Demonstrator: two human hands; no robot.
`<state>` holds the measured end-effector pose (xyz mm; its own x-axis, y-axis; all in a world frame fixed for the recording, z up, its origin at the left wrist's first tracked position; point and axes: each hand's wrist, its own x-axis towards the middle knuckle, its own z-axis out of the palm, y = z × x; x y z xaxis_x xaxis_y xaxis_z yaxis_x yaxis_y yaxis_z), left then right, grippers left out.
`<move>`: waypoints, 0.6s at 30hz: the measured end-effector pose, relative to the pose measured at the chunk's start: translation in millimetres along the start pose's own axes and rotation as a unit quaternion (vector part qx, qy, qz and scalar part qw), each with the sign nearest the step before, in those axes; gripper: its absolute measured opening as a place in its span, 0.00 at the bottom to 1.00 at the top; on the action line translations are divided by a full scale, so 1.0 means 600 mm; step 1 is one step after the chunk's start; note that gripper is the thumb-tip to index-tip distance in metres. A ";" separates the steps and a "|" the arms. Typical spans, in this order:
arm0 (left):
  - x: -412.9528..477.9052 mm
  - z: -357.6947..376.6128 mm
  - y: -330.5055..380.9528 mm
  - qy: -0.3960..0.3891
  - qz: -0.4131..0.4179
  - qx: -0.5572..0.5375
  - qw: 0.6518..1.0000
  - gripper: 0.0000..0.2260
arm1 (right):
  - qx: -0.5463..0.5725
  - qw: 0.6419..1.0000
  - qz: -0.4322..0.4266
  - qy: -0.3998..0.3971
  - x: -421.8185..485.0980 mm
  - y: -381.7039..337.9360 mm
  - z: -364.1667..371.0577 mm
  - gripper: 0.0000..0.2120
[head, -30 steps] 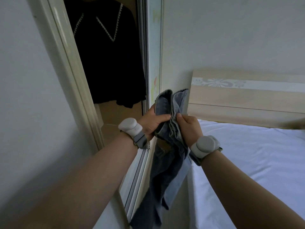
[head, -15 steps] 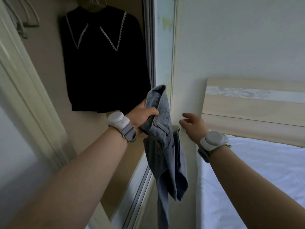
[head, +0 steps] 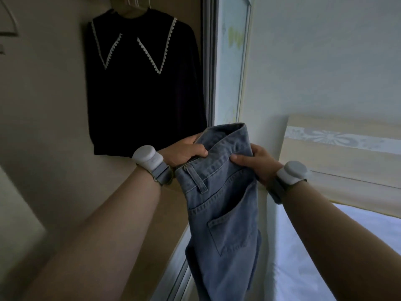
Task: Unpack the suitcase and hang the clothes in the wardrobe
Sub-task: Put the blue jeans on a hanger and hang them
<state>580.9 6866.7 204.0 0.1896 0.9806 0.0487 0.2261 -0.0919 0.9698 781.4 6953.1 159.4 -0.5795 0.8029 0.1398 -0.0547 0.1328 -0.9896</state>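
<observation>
Wardrobe [head: 54, 127] interior forms the background. Left hand [head: 184, 152] grips the jeans [head: 223, 203] at the waistband; right hand [head: 258, 164] grips the opposite side. Jeans hang at the wardrobe opening, below the black top [head: 141, 94] hung inside. Bed [head: 288, 274] lies right of the wardrobe.

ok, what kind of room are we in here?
Most likely a bedroom: a bed with a white sheet and pale wooden headboard on the right, an open wardrobe with a black top on a hanger on the left. Left hand and right hand grip jeans.
</observation>
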 end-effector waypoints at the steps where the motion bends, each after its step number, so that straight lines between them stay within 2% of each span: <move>1: 0.003 -0.007 -0.002 0.030 0.004 -0.029 0.999 0.24 | 0.006 0.999 -0.015 0.031 0.003 -0.001 0.004 0.21; 3: 0.016 -0.037 -0.007 0.096 0.024 -0.135 0.986 0.18 | 0.020 0.996 -0.048 0.074 0.040 -0.008 0.012 0.22; 5: 0.033 -0.068 -0.018 0.169 0.039 -0.263 0.949 0.22 | 0.049 0.990 -0.070 0.109 0.077 -0.013 0.017 0.15; 6: 0.040 -0.079 -0.029 0.209 0.059 -0.291 0.932 0.25 | 0.060 0.987 -0.078 0.127 0.092 -0.015 0.019 0.11; 8: 0.054 -0.093 -0.059 0.262 0.115 -0.267 0.920 0.24 | 0.072 0.981 -0.096 0.150 0.121 -0.015 0.022 0.07; 12: 0.061 -0.109 -0.107 0.310 0.150 -0.091 0.934 0.36 | 0.114 0.977 -0.105 0.149 0.168 -0.008 0.046 0.06; 16: 0.062 -0.148 -0.121 0.406 0.175 -0.082 0.893 0.34 | 0.145 0.979 -0.112 0.090 0.231 -0.005 0.073 0.05; 18: 0.060 -0.159 -0.125 0.399 0.171 -0.058 0.899 0.26 | 0.163 0.978 -0.114 0.066 0.252 -0.002 0.083 0.05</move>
<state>479.6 6925.5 155.6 -0.5273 0.7150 0.4591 0.1742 -0.4379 0.8820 653.4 7045.2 180.3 -0.4125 0.8452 0.3399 -0.4399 0.1419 -0.8868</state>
